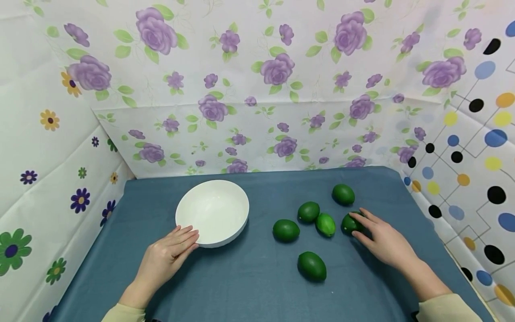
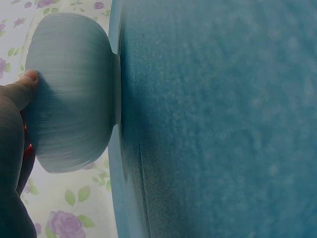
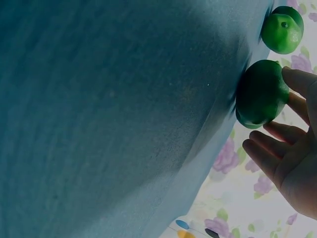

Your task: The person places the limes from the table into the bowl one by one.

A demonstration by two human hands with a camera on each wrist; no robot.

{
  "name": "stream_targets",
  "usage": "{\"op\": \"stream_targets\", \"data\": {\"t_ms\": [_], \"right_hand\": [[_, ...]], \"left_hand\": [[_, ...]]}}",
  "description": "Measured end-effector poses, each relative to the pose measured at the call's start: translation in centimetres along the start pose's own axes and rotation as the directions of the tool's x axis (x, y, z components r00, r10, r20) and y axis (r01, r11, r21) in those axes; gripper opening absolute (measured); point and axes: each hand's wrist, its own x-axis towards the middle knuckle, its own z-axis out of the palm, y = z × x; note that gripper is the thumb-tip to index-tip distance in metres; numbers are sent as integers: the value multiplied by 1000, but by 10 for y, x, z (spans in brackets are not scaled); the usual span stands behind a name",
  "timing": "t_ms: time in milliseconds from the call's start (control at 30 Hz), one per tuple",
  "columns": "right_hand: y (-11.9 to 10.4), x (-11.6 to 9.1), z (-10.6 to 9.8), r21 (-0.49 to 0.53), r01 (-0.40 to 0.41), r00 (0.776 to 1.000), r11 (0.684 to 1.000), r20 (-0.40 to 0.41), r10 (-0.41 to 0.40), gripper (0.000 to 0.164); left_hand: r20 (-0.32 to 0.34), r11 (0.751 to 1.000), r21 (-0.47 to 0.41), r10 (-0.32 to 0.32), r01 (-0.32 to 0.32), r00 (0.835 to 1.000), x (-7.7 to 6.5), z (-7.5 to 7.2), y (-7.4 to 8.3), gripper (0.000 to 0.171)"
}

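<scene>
A white bowl (image 1: pixel 217 210) stands upright on the blue cloth, left of the middle. My left hand (image 1: pixel 166 252) holds its near-left rim, with fingers over the edge and, in the left wrist view, the thumb against the outer wall of the bowl (image 2: pixel 74 94). On the right, my right hand (image 1: pixel 388 241) reaches over a dark green lime (image 1: pixel 351 223), its thumb and fingers spread around the fruit. In the right wrist view the fingertips are right at this lime (image 3: pixel 261 94), which sits on the cloth. Nearest to it is a brighter lime (image 1: pixel 325 225).
More dark green limes lie about: one behind (image 1: pixel 343 194), one at mid-table (image 1: pixel 308 212), one left of that (image 1: pixel 286 230) and one in front (image 1: pixel 312 267). A flowered backdrop (image 1: pixel 249 134) rises at the table's far edge, with patterned sheets at both sides.
</scene>
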Motion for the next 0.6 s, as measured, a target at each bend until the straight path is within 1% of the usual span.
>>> {"op": "stream_targets", "data": {"t_ms": [133, 400, 500, 600], "right_hand": [[-1, 1, -1, 1, 4, 1000, 1000, 0, -4, 57], [-3, 5, 1, 17, -13, 1000, 1000, -16, 13, 53], [-4, 8, 1, 36, -28, 999, 999, -15, 29, 48], [-4, 11, 1, 49, -51, 999, 997, 0, 51, 44]], "left_hand": [[-1, 1000, -1, -3, 3, 1000, -1, 1, 0, 36], [-1, 1000, -5, -6, 6, 1000, -1, 1, -1, 43], [1, 1000, -4, -10, 10, 1000, -2, 1, -2, 40], [1, 1000, -5, -10, 10, 1000, -3, 2, -2, 34]]}}
